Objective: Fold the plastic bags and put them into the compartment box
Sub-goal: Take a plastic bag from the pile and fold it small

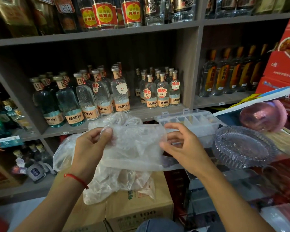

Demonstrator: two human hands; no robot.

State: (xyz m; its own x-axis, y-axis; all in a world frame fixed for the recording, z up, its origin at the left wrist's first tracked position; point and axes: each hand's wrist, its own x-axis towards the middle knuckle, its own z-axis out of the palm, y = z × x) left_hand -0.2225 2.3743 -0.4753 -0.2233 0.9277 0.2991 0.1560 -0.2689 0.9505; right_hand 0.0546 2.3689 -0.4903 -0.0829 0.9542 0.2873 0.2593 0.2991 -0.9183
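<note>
I hold a clear plastic bag (134,148) stretched flat between both hands at chest height. My left hand (90,146) pinches its left edge between thumb and fingers. My right hand (179,144) pinches the right edge with thumb and curled fingers. More crumpled clear bags (117,185) hang and lie below, over a cardboard carton. The clear compartment box (191,122) stands open just behind my right hand, its small cells visible, its contents hard to make out.
A ribbed glass dish (244,146) sits right of the box, with a pink glass bowl (261,116) behind it. Shelves of liquor bottles (97,97) fill the background. A cardboard carton (137,208) stands below, red boxes (285,67) at right.
</note>
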